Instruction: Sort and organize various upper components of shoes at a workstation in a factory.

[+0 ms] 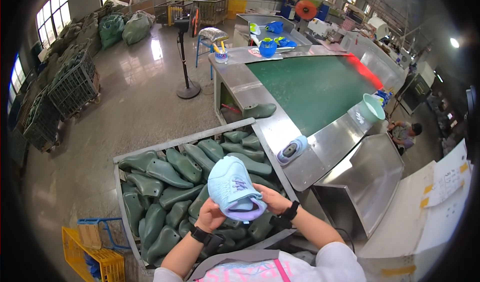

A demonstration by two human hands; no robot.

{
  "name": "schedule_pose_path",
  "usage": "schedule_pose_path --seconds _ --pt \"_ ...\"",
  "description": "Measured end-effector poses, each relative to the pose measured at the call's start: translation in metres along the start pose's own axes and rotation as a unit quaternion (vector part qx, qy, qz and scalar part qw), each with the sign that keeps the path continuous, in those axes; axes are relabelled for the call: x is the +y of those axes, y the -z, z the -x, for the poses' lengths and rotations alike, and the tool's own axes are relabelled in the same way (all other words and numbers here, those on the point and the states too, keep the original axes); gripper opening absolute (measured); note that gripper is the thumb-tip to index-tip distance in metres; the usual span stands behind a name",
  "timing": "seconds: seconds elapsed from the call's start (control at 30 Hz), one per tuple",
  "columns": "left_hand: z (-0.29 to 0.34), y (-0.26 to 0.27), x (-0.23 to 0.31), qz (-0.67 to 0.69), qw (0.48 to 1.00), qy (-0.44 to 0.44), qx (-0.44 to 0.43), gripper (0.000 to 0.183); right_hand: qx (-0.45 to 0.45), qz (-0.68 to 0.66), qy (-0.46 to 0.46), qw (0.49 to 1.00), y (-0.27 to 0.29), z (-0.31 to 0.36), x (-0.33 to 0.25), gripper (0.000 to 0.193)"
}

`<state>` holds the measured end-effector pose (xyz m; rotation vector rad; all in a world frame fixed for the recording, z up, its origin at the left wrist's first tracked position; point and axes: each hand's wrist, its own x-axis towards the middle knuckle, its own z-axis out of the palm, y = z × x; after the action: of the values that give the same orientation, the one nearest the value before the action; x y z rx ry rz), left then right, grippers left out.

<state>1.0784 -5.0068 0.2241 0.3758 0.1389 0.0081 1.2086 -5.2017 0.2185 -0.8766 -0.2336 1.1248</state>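
Note:
Between my two hands is a light blue shoe upper (227, 179) with purple laces and a lilac collar, its foot opening toward me. My left hand (211, 216) is closed on the near left side of it. My right hand (273, 199) grips it at the right, the fingers partly hidden behind it. Below lies a metal-edged bin (121, 182) heaped with dark green shoe lasts (172, 172). A second light blue shoe (292, 150) rests on the metal table edge to the right, and a single green last (259, 110) lies at the table's near left corner.
A green conveyor belt (305, 89) runs along the metal table, with a pale green bowl (370, 108) on its right edge. A yellow crate (95, 257) stands at lower left. Beyond are a black pedestal stand (185, 67), wheeled cages (75, 84) and a seated person (404, 133).

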Motion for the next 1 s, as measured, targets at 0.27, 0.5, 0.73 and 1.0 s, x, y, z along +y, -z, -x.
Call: schedule_pose_path --seconds 0.27,0.5,0.73,1.0 --pt "0.011 0.01 0.018 -0.115 0.991 0.057 0.044 0.048 0.131 0.129 0.082 0.98 -0.044 0.055 0.001 0.092" --pt "0.005 0.015 -0.002 -0.135 0.988 0.07 0.0 0.047 0.173 0.35 0.037 0.92 -0.037 0.052 -0.001 0.068" --pt "-0.022 -0.002 -0.022 -0.279 0.958 0.032 0.06 0.051 0.184 0.319 0.025 0.929 0.024 0.013 -0.05 0.042" --pt "-0.026 0.003 -0.02 -0.317 0.941 0.009 0.115 0.029 0.346 0.218 0.089 0.908 0.191 -0.088 -0.174 0.051"
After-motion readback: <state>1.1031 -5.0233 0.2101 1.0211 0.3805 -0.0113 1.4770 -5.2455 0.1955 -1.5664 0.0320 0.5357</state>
